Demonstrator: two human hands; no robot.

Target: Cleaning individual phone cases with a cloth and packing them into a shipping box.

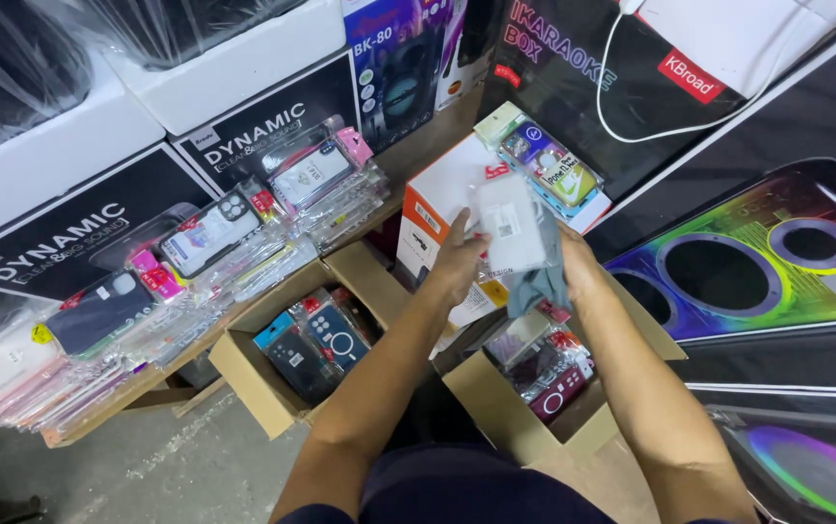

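Above the open cardboard box (524,408), the left hand (457,260) grips a white packet (512,221). The right hand (573,267) holds a grey cloth (537,283) beneath it. Steady gripping by the edges seems wise.

Phone cases (321,340) in left box (253,383); more in right box (495,398).

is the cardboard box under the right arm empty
No, the cardboard box under the right arm holds several packaged phone cases, stacked loosely inside it.
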